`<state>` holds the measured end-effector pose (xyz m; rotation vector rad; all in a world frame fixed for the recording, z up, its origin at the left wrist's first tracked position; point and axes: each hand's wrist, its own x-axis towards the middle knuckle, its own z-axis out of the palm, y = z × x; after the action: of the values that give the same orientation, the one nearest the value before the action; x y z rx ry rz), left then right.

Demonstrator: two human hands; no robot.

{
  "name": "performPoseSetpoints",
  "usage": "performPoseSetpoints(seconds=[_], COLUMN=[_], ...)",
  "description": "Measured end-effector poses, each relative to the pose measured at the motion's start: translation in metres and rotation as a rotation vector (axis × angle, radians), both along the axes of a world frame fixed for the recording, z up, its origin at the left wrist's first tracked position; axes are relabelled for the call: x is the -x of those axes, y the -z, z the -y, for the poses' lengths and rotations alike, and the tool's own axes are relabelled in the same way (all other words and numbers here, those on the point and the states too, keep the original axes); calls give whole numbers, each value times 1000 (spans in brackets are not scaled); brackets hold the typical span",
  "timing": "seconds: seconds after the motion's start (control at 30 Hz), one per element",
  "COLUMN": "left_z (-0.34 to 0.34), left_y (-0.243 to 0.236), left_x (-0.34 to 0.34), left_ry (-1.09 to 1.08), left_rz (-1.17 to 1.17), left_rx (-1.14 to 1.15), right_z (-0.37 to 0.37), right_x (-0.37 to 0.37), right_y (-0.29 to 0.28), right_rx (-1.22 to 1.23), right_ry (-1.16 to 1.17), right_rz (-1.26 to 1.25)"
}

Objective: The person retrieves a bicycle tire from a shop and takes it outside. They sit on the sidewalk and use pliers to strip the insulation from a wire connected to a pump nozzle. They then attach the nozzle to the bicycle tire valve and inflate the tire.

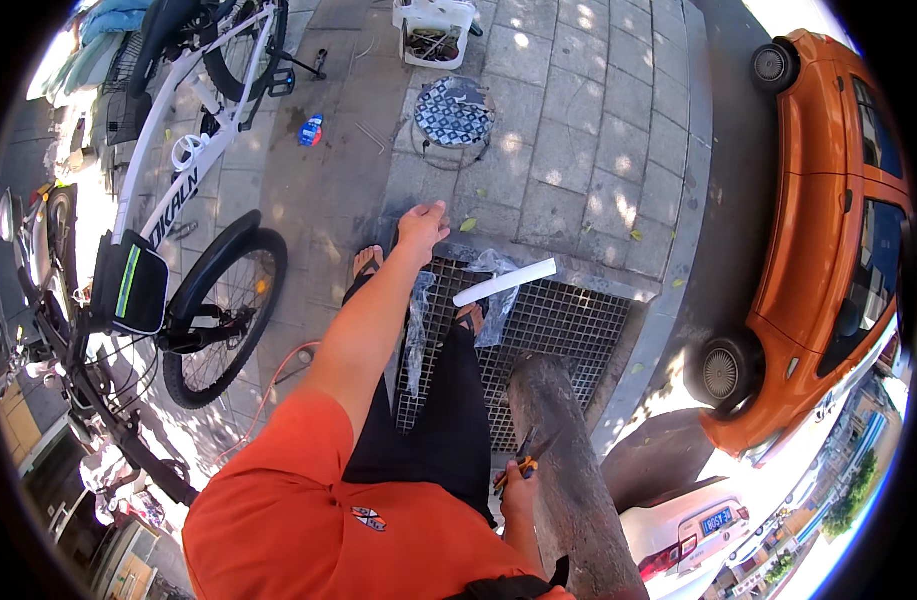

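My left arm reaches forward, and my left hand (423, 232) hangs above the pavement by the near edge of the metal grate (568, 320). Its fingers are loosely bent and apart, with nothing visible in them. At my right side, close to the tree trunk (568, 470), my right hand (518, 492) grips scissors (527, 466) with orange and black handles, their dark blades spread. A long white strip or tube (504, 282) lies over crumpled clear plastic film (495, 318) on the grate at my foot. Another piece of clear film (417, 325) lies between my feet.
A round stool (454, 112) with a blue-white patterned top stands ahead, behind it a white bin (433, 40) of tools. A white bicycle (183, 150) is on the left. An orange car (828, 230) and a white vehicle (678, 530) stand on the right.
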<state>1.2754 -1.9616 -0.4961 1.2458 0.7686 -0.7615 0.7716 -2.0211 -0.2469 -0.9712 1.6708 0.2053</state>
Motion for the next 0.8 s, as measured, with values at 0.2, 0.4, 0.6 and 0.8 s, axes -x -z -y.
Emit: performPoseSetpoints(seconds=[0.2, 0.4, 0.6, 0.8], left_z=[79, 98, -5, -114], left_y=[144, 188, 60, -109], left_x=[-130, -178, -55, 158], left_ry=[-187, -385, -279, -18], left_rz=[-19, 211, 222, 187], left_rx=[39, 274, 231, 92], right_z=[-57, -105, -18, 70], right_x=[41, 68, 69, 27], right_y=[31, 50, 47, 54], right_rx=[50, -5, 30, 80], right_ry=[257, 114, -133, -375], right_rz=[-227, -456, -283, 27])
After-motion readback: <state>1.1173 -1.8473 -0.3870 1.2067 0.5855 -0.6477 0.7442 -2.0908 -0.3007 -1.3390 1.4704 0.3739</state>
